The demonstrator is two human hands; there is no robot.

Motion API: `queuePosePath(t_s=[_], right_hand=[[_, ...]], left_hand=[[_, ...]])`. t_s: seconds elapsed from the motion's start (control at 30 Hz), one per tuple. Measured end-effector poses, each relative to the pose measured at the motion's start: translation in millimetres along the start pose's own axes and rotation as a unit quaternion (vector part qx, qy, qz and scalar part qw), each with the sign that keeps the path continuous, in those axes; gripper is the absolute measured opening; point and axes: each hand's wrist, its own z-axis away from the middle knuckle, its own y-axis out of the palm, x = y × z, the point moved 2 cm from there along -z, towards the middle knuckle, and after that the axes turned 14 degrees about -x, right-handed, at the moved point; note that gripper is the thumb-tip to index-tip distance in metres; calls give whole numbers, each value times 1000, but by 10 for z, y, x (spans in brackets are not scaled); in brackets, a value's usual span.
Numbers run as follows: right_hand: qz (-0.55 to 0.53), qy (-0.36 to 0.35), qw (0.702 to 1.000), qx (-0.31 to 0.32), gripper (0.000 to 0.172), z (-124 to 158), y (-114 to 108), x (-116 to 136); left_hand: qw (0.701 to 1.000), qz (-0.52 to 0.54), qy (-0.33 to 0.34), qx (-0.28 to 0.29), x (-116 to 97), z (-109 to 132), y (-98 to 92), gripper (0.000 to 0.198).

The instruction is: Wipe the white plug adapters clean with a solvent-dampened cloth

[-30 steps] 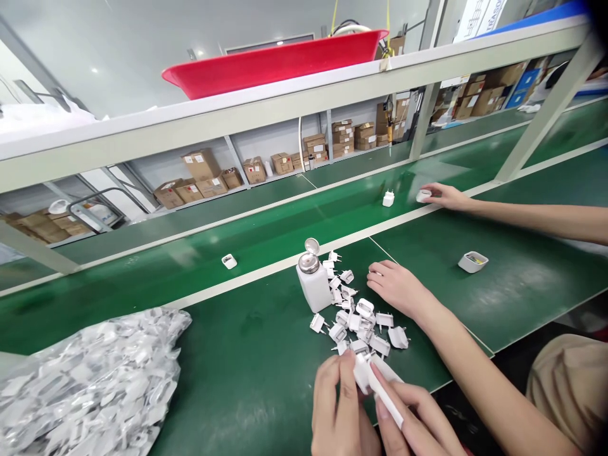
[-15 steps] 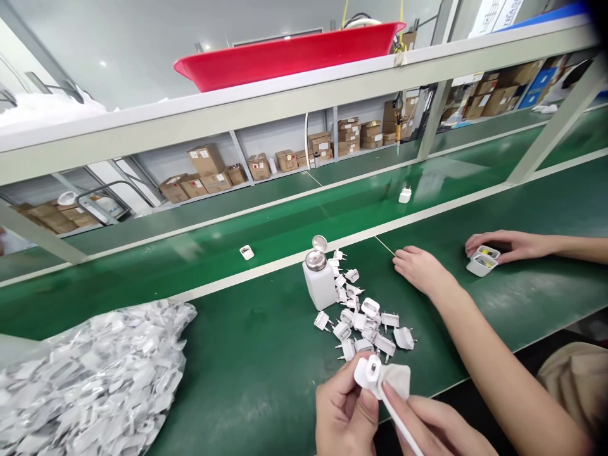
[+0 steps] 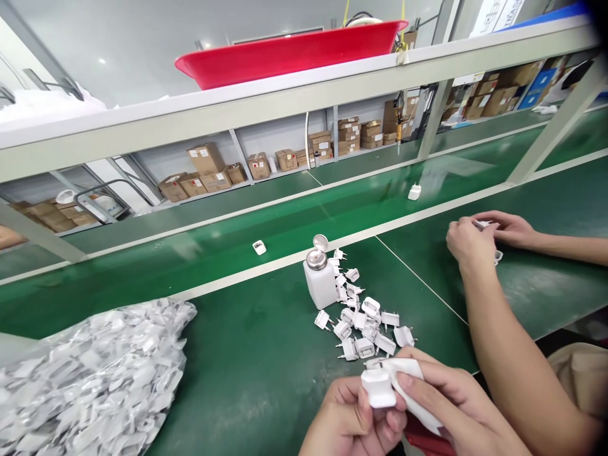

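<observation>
Between the thumb and fingers of my left hand (image 3: 354,418) is a white plug housing (image 3: 379,387), held above the bench's near edge. My right hand (image 3: 456,402) grips a folded white cloth (image 3: 418,392) and presses it to the housing's side. Just beyond my hands lies a loose pile of white plug housings (image 3: 369,326), some with pins showing. A white pump bottle (image 3: 319,282) stands upright behind the pile, its metal lid tipped up.
At left rests a clear plastic bag (image 3: 95,380) full of white parts. On the green conveyor belt (image 3: 323,218) sit two white housings. A co-worker's hands (image 3: 475,240) handle white pieces at right. A red tray (image 3: 289,57) is on the overhead shelf.
The housing in my left hand has turned, and the cloth has shifted against it. Both belt pieces have moved right. The co-worker's nearer hand has moved right to join the other.
</observation>
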Motion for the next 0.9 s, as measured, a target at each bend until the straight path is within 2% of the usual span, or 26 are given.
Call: queuePosePath(t_s=[0.1, 0.2, 0.27, 0.33, 0.4, 0.47, 0.5, 0.53, 0.6, 0.67, 0.73, 0.8, 0.83, 0.9], right_hand=[[-42, 95, 990, -93, 50, -84, -44, -31], [-107, 191, 968, -124, 56, -66, 36, -44], [-153, 232, 948, -155, 56, -51, 92, -36], [-179, 253, 926, -216, 56, -46, 102, -37], [-189, 250, 912, -264, 51, -52, 76, -52], [-201, 243, 907, -280, 47, -62, 40, -81], [-210, 242, 904, -283, 46, -65, 23, -101], [-220, 244, 899, -289, 47, -65, 7, -125], [-239, 252, 890, -297, 50, -59, -20, -189], [-251, 255, 887, -291, 49, -51, -45, -276], [-254, 255, 890, -281, 46, -42, -84, -394], [-254, 248, 896, -267, 44, -39, -139, -530], [-252, 246, 899, -260, 45, -39, -169, -599], [-246, 243, 906, -245, 48, -39, -224, -717]], left_hand=[[998, 37, -52, -12, -19, 32, 10, 39], [990, 96, -76, -63, -43, 63, 47, 35], [985, 124, -82, -92, -51, 73, 76, 39], [982, 130, -77, -114, -38, 67, 92, 45], [984, 100, -21, -145, -8, 44, 76, 48], [972, 28, 119, -202, 21, 19, 21, 47], [949, -18, 207, -237, 33, 14, -14, 46], [914, -65, 293, -272, 47, 18, -49, 44], [824, -167, 430, -327, 77, 36, -104, 38], [728, -280, 521, -346, 98, 56, -125, 32], [635, -374, 587, -335, 102, 68, -118, 30], [561, -428, 634, -316, 84, 66, -101, 31], [534, -447, 648, -307, 66, 53, -92, 32], [501, -485, 653, -297, 5, -8, -66, 30]])
